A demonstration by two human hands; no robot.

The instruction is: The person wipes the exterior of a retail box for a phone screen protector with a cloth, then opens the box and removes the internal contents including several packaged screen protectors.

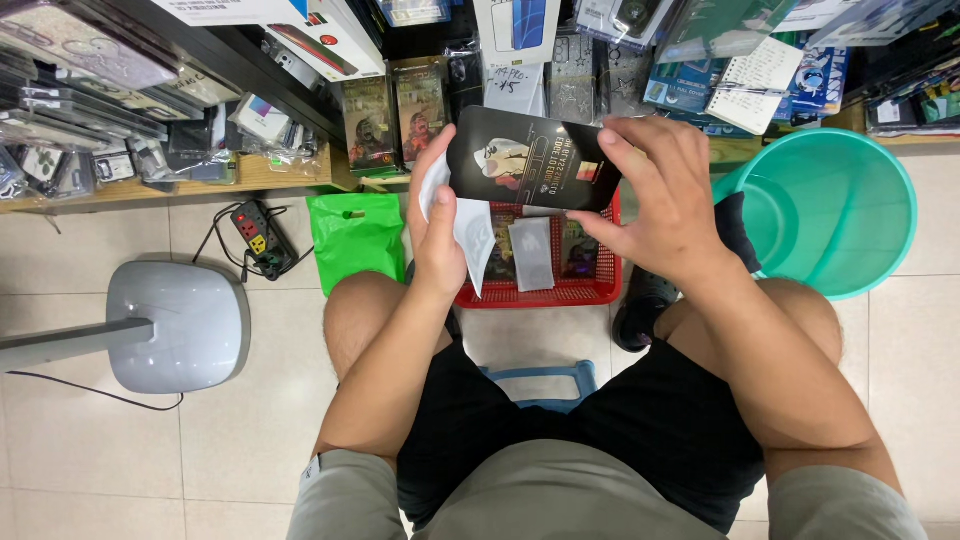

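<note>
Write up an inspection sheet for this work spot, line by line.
Surface: pale tiled floor; wooden shelf behind.
Job's things: flat black packet held in both hands; white cloth in the left hand; red basket of packets below.
Clutter: green bag, teal bucket, packaged goods on the shelf.
Grippers: left hand and right hand both grip the packet.
Cables: power strip with black cord.
Surroundings: grey fan base, blue stool.

Bright, even overhead light fills the sharp head view, casting only soft shadows under the thighs, with mild glare on the glossy black package (pixel 528 160) at twelve o'clock and wide-angle stretching toward the corners.
</note>
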